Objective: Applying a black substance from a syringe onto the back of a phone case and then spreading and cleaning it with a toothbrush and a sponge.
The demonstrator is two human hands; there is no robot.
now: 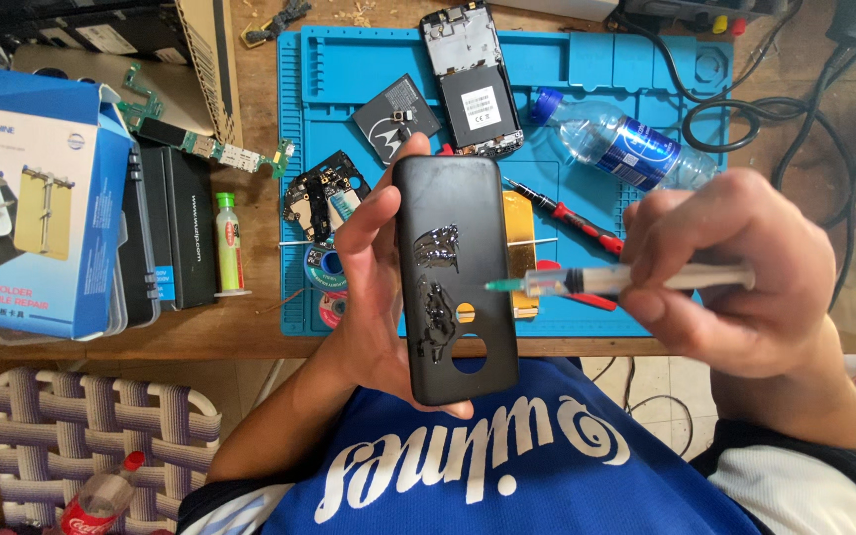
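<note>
My left hand [374,287] holds a black phone back cover [455,277] upright by its edges, inner side toward me. Shiny smears of glue lie on its left half, and a round hole sits near its bottom. My right hand [735,272] grips a clear syringe [626,279] with a green tip. The tip touches the cover near its right edge, about mid-height. Both hands hover over the front edge of a blue repair mat [636,198].
On the mat lie an opened phone frame [473,79], a black battery [395,117], a circuit board [324,193], a red-handled screwdriver [572,216] and a plastic water bottle [626,139]. A blue box [37,198] and black boxes [175,228] stand left. Cables [804,109] trail at right.
</note>
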